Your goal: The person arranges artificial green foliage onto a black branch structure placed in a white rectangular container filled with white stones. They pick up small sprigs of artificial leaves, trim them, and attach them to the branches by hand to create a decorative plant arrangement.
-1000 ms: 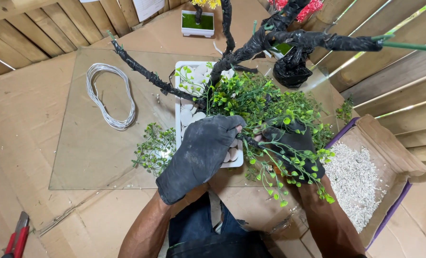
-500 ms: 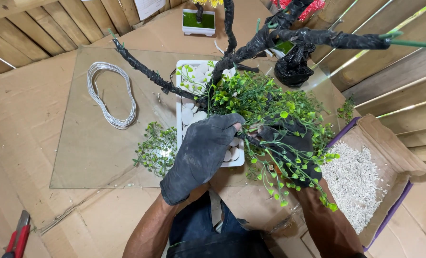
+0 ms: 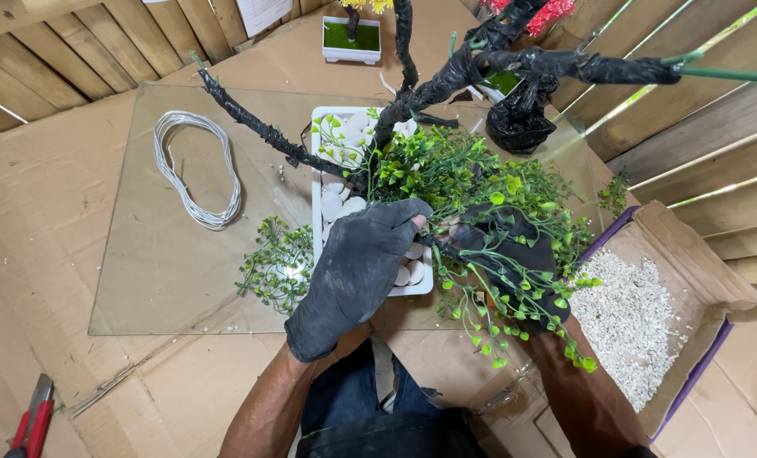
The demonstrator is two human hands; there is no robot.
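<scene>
Near us: both forearms reach forward over cardboard-covered worktop (image 3: 73,254). Our left hand (image 3: 357,271), in dark work glove, grip pinching green plastic leafy sprig (image 3: 480,220) above white rectangular pot of flat white pebbles (image 3: 336,203). Our right hand (image 3: 506,254), gloved, half buried in foliage; grip state we cannot tell. Beyond: black tape-wrapped branch (image 3: 260,127), coiled white wire (image 3: 196,170) on glass sheet (image 3: 158,280).

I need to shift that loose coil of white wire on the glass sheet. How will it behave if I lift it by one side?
The white wire coil would probably sag and lose shape: its thin loops lie loose, unbound. It looks light. Pushed, it would likely slide easily on the smooth glass sheet.
</scene>
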